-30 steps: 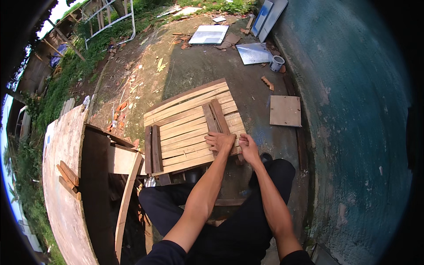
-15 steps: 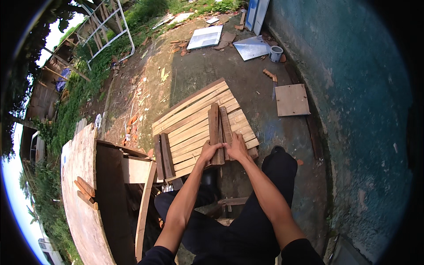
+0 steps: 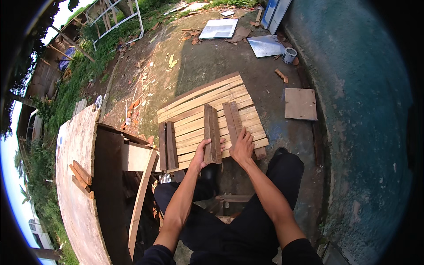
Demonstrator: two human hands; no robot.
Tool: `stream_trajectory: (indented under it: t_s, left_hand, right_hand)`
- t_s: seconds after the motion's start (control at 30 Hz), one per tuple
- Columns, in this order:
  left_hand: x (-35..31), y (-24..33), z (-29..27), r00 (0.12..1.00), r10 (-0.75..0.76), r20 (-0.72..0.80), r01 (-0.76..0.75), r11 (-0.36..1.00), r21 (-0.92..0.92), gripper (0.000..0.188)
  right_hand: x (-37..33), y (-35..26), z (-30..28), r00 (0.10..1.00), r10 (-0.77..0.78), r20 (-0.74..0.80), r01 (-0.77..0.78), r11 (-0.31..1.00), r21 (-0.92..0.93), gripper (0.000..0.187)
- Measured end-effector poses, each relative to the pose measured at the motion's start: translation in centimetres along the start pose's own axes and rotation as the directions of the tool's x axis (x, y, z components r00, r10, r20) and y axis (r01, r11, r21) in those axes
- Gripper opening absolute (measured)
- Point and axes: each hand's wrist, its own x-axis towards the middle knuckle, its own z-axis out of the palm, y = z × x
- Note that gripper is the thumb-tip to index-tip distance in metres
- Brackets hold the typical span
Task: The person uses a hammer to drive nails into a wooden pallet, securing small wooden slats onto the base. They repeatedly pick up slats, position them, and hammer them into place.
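A panel of pale wooden slats (image 3: 187, 128) lies tilted in front of my knees. Across it stands a thick dark wooden block (image 3: 212, 132); my left hand (image 3: 202, 152) is closed round its lower end, fingertips showing on the right side. A second dark wooden block (image 3: 232, 115) rests on the slats to the right, and my right hand (image 3: 242, 146) grips its near end with curled fingers. A strip of slats shows between the two blocks. Near the panel's left edge lies a pair of dark wooden strips (image 3: 168, 145), touched by neither hand.
At my left stands a worn wooden board (image 3: 75, 145) with small wood pieces (image 3: 81, 176) on it. A blue-green wall (image 3: 353, 110) runs along the right. On the ground are a square plywood piece (image 3: 300, 104), a handsaw handle (image 3: 281, 76) and a paint can (image 3: 289, 55).
The two blocks, close together before, are now apart. My left hand has drawn its block slightly left, and my right hand has moved right with the other. The view has shifted a little.
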Motion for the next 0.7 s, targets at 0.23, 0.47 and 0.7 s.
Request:
stream_trajectory:
  t_s: [0.23,0.47,0.7]
  left_hand:
    - [-1.0,0.2,-0.6,0.996,0.086,-0.001,-0.081,0.937,-0.339,0.070]
    - [-0.8,-0.7,-1.9,0.989,-0.042,-0.144,0.047,0.998,0.029,0.057]
    - [0.2,-1.7,0.1,0.910,0.176,-0.376,-0.019,0.923,0.384,0.055]
  right_hand:
    - [1.4,1.0,-2.1,0.981,0.142,0.134,-0.145,0.989,0.009,0.089]
    - [1.4,1.5,-3.8,0.937,0.122,0.327,-0.207,0.949,0.238,0.094]
    - [0.9,2.2,-3.3,0.932,0.072,0.356,-0.240,0.858,0.453,0.099]
